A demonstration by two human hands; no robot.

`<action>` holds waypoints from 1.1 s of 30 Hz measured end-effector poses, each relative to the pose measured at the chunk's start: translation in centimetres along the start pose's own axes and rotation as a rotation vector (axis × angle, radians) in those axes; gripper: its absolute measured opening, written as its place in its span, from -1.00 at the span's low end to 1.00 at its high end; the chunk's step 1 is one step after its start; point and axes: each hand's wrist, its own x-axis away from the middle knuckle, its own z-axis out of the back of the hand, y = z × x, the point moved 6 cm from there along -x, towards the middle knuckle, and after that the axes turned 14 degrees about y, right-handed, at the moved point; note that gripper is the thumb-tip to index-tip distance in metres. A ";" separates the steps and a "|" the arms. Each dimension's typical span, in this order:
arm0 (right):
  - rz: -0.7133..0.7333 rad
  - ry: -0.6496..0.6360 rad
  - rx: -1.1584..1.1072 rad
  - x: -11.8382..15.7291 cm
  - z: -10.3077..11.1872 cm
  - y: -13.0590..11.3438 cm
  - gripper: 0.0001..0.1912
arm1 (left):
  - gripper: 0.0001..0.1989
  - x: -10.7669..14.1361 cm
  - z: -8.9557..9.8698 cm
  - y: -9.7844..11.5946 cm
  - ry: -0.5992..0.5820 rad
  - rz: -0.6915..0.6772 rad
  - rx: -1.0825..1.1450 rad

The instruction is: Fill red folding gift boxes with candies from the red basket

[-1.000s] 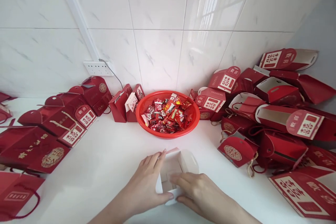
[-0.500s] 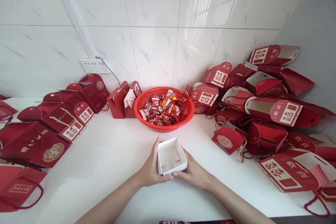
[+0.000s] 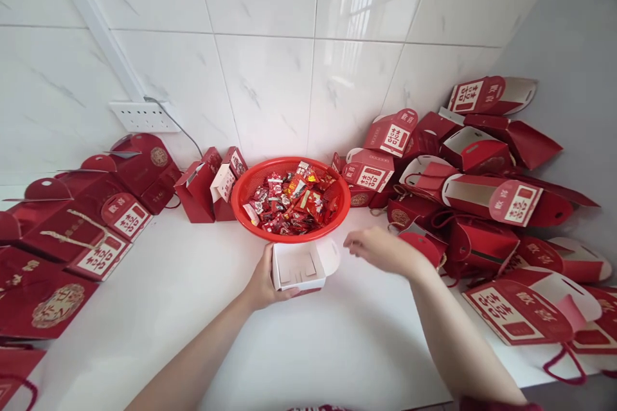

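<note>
In the head view, my left hand [image 3: 267,282] grips a small cardboard box [image 3: 296,270] by its left side, thumb along the front. The box is white inside and red outside, and its top faces up. Nothing lies on its visible inner floor. A rounded white flap [image 3: 329,257] stands out from its right side. My right hand [image 3: 378,249] is in the air right of the flap, apart from the box, its fingers loosely bent with nothing seen in them. Just behind the box sits a red plastic basket [image 3: 241,221] full of small wrapped candies [image 3: 294,199].
Red gift boxes with cord handles [image 3: 116,205] line the left side. Two more red boxes [image 3: 197,196] stand beside the basket. A large pile of red boxes [image 3: 477,205] fills the right. Behind the white table [image 3: 308,347] are a tiled wall and a socket strip [image 3: 142,117].
My right hand has let go of the box and moved right and up. My left hand has carried the box up toward the basket. A flap now shows on its right side.
</note>
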 end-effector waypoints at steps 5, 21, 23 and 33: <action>0.197 0.009 0.097 -7.5 1.0 -4.1 -0.69 | -0.09 -0.1 0.4 -0.1 -0.003 0.007 -0.050; 0.216 -0.355 0.190 -16.6 -8.0 -5.1 -0.16 | -0.02 -0.1 1.1 -0.4 -0.046 0.006 -0.080; 0.234 -0.316 0.128 -16.3 -7.1 -5.0 -0.34 | -0.01 -0.1 1.1 -0.5 -0.048 0.012 -0.076; 0.277 -0.025 -0.703 -11.6 -3.2 -3.1 -0.57 | -0.02 0.0 1.0 -0.6 -0.040 0.045 -0.056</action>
